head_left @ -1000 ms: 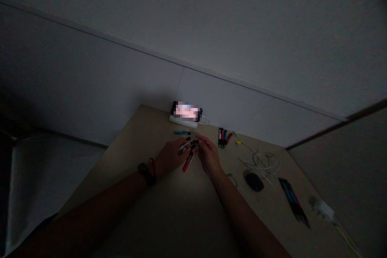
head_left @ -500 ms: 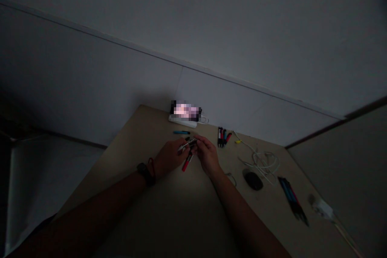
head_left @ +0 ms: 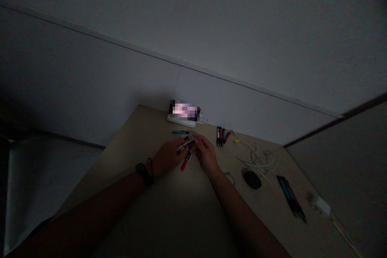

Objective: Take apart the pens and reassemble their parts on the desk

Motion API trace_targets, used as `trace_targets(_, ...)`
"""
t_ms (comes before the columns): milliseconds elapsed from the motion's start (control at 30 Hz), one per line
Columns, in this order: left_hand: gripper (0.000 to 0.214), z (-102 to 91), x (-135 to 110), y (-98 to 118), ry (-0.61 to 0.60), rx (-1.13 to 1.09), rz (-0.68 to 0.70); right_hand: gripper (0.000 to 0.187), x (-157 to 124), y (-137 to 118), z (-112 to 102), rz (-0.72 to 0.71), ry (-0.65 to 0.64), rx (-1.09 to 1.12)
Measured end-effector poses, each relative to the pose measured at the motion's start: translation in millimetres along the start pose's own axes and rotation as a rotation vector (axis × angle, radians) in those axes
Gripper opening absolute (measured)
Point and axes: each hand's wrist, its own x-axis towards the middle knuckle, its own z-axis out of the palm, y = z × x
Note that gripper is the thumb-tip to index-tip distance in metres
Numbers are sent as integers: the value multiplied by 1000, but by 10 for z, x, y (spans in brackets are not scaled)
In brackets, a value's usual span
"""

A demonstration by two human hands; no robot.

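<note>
In the dim head view my left hand [head_left: 169, 155] is closed round a white and dark pen [head_left: 182, 146], which slants up to the right. My right hand [head_left: 207, 156] pinches at the pen's far end, so the two hands nearly meet. The fingers cover much of the pen. Just below them a red pen part [head_left: 184, 164] with a dark upper end points down to the left; whether it is held or lies on the table I cannot tell. Beyond my hands a blue pen piece [head_left: 179, 132] lies on the table.
A lit phone [head_left: 184, 111] leans on a white block [head_left: 181, 121] by the wall. Several pen parts [head_left: 220, 137] lie right of my hands. Farther right are a white cable [head_left: 258, 165], a black mouse [head_left: 252, 179], a row of dark pens [head_left: 290, 198] and a white plug [head_left: 321, 205].
The view has shifted very slightly. Both hands stay together at the same spot with the pen between them; little else differs.
</note>
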Motion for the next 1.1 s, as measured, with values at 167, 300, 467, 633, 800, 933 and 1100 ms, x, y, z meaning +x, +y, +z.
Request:
trace_targets(167,13,9,5,-15,21,-33,-10,37,-7,-6,9,-18,23,15)
trace_targets(300,14,12,11,-35,20,-29,-20,37,-8,-5,5,-24,20,-17)
trace_targets(467,11,5,10,-35,22,-19,-23,36,-5,3,-5,-33,44,-43)
trace_targets(633,12,4,8,-42,45,-11,-33,33,-20,2,-4,-48,62,-54)
trace_targets(800,14,13,17,-67,35,-26,-38,35,-27,-3,-5,-42,62,-60)
trace_targets(933,15,17,24,-79,23,-27,-41,35,-20,1,-21,-46,49,-69)
trace_targets(1100,16,10,21,-74,-2,-14,-34,34,-20,-3,-25,-45,42,-79)
